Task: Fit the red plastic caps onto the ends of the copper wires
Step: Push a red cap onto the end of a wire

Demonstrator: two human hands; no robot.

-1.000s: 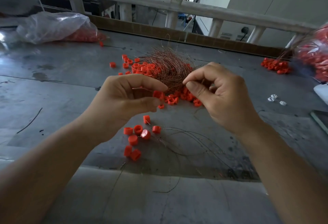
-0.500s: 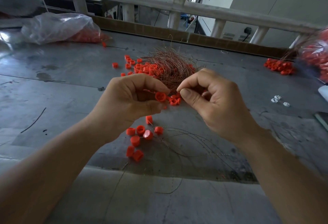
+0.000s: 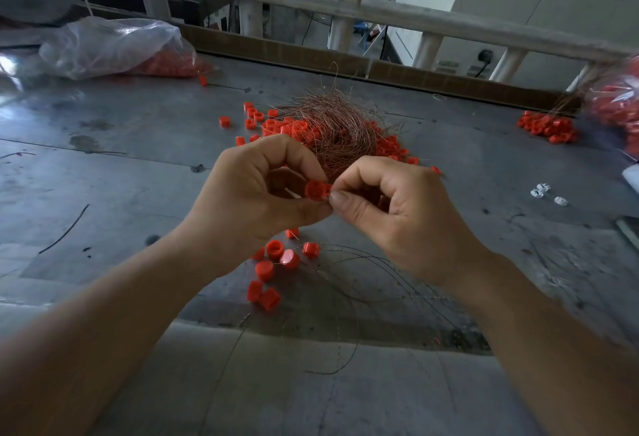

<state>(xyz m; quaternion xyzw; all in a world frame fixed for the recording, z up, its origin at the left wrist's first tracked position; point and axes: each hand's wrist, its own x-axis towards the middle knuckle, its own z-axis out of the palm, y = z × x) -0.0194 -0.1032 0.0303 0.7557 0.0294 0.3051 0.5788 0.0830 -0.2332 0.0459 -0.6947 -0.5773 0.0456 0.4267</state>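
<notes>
— Where is the red cap (image 3: 315, 190)?

— Held up over the table (image 3: 103, 166), in front of the tangle of copper wires (image 3: 332, 131). The left hand (image 3: 256, 200) pinches it between thumb and forefinger, the other fingers curled in.

— Which way does it lie?

— On its side, long axis about level, running from left to right. One round end faces left and towards the camera, the other faces the right hand (image 3: 397, 214).

— And that hand?

— Thumb and forefinger are pressed tip to tip right against the cap's right end, the rest folded into the palm. A strand may lie between them; it is too fine to make out.

— Anything below?

— Loose caps (image 3: 273, 269) and a few thin wires on the table under the wrists.
</notes>
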